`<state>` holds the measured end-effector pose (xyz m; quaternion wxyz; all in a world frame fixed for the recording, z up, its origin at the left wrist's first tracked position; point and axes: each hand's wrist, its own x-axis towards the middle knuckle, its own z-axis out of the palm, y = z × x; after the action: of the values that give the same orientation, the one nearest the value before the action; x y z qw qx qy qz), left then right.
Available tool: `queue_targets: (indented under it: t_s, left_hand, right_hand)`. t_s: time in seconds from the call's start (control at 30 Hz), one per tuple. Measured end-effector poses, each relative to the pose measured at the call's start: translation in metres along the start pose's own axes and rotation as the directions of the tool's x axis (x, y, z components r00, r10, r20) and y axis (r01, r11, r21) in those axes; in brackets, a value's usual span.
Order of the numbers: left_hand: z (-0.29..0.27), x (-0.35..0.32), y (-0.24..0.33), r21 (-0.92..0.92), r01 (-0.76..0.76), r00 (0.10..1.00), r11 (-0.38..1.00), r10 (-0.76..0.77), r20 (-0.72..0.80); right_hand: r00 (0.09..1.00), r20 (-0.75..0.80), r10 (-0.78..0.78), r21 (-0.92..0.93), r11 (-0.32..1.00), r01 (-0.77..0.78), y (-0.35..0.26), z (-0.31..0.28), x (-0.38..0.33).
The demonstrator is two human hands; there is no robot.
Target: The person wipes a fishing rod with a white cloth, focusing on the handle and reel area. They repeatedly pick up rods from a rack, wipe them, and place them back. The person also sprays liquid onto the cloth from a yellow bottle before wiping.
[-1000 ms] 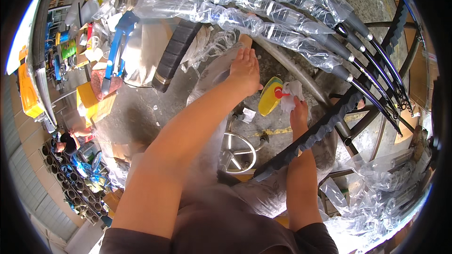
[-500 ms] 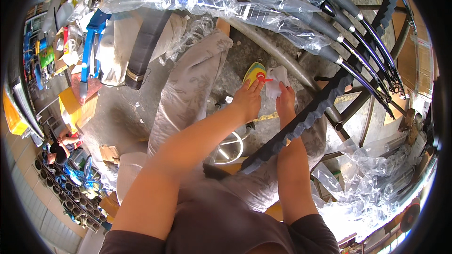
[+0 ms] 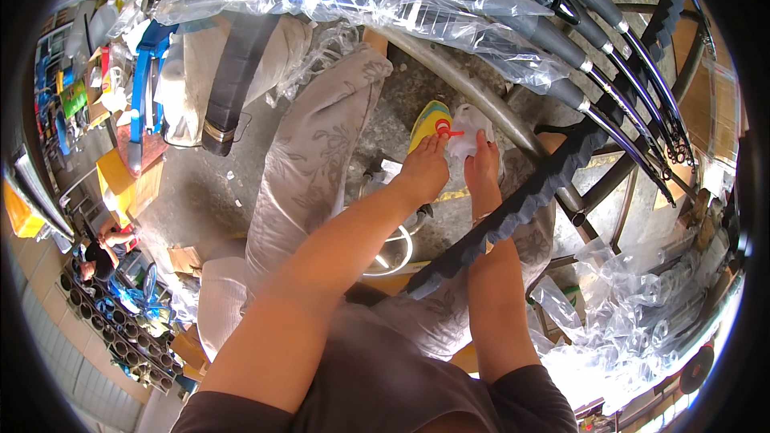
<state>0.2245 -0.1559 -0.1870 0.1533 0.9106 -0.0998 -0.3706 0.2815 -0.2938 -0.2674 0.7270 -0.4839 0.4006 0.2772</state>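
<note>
My left hand [image 3: 425,170] has its fingers on the red pump top [image 3: 443,126] of a yellow and green bottle [image 3: 431,116]. Beside it, my right hand [image 3: 481,167] grips a crumpled white cloth [image 3: 470,122], bunched near the pump's spout. The fingers of my left hand partly cover the bottle, and its lower part is hidden. Both hands are between my knees, above the floor.
Dark bicycle forks [image 3: 573,48] wrapped in clear plastic reach over the far right. A metal rack bar [image 3: 461,64] and a black ridged foam strip [image 3: 521,200] cross near my right arm. Loose plastic wrap [image 3: 634,313] lies at right. Another person [image 3: 100,261] is far left.
My left hand and the bottle have shifted slightly relative to each other, with the fingers still at the pump. The white cloth has moved a little nearer the spout.
</note>
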Motion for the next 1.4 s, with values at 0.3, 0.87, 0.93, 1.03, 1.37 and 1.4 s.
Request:
queue_targets:
  t_s: [0.3, 0.87, 0.93, 1.03, 1.37, 1.4]
  left_hand:
    - [-0.007, 0.006, -0.001, 0.012, 0.02, 0.998, 1.0, -0.021, 0.062]
    - [-0.05, -0.085, 0.01, -0.028, -0.028, 0.996, 0.999, 0.025, -0.089]
    - [-0.072, -0.115, 0.012, -0.1, -0.108, 0.99, 0.989, 0.097, -0.105]
    - [-0.079, -0.147, 0.015, -0.138, -0.173, 0.971, 0.975, 0.146, -0.189]
    - [-0.105, -0.246, 0.009, -0.11, -0.272, 0.899, 0.956, 0.212, -0.384]
    - [-0.103, -0.251, 0.006, -0.118, -0.27, 0.899, 0.956, 0.206, -0.387]
  right_hand:
    - [0.997, 0.047, -0.056, 0.002, 0.998, 0.056, 0.01, -0.007, 0.01]
    - [1.0, -0.009, 0.015, 0.033, 0.999, -0.014, -0.028, -0.063, -0.008]
    - [0.999, 0.019, 0.026, -0.027, 0.999, -0.025, -0.039, -0.067, -0.026]
    - [0.996, 0.085, 0.037, -0.044, 0.998, -0.033, -0.055, -0.064, -0.053]
    - [0.97, 0.242, 0.031, 0.202, 0.976, -0.081, -0.014, -0.072, -0.104]
    - [0.983, 0.182, -0.021, 0.145, 0.989, -0.006, -0.006, -0.073, -0.112]
